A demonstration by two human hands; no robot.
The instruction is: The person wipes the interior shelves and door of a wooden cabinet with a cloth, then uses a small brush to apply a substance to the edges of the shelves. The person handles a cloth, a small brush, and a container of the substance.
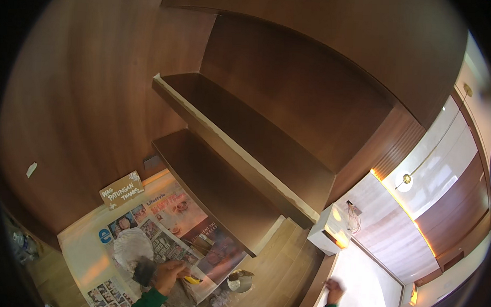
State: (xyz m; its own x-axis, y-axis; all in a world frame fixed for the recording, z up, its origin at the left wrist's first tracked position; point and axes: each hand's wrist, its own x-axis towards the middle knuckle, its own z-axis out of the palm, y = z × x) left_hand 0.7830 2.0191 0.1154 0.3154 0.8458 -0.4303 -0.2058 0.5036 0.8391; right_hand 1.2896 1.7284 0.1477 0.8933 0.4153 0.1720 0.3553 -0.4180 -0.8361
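Note:
At the lower middle, my left hand point(168, 276) is closed above a newspaper-covered surface. A tool with a broad, dark square head point(144, 272) sticks out to the left of its fingers; I cannot tell whether it is a brush or a scraper. A yellow and dark handle-like piece point(193, 280) shows at the fingers' right side, and whether it belongs to the same tool is unclear. Beneath lies a pale, whitish lump or crumpled sheet point(132, 247) on the newspaper point(170, 226). My right hand point(335, 291) is raised at the lower right, its fingers curled, near a white surface.
Brown wooden shelves point(238, 202), one with a pale unfinished front edge point(229, 145), rise ahead. A small handwritten cardboard sign point(121, 190) leans against the wood panel. An open round container point(240, 281) stands right of the newspaper. A white box point(329, 230) sits beyond the shelf end.

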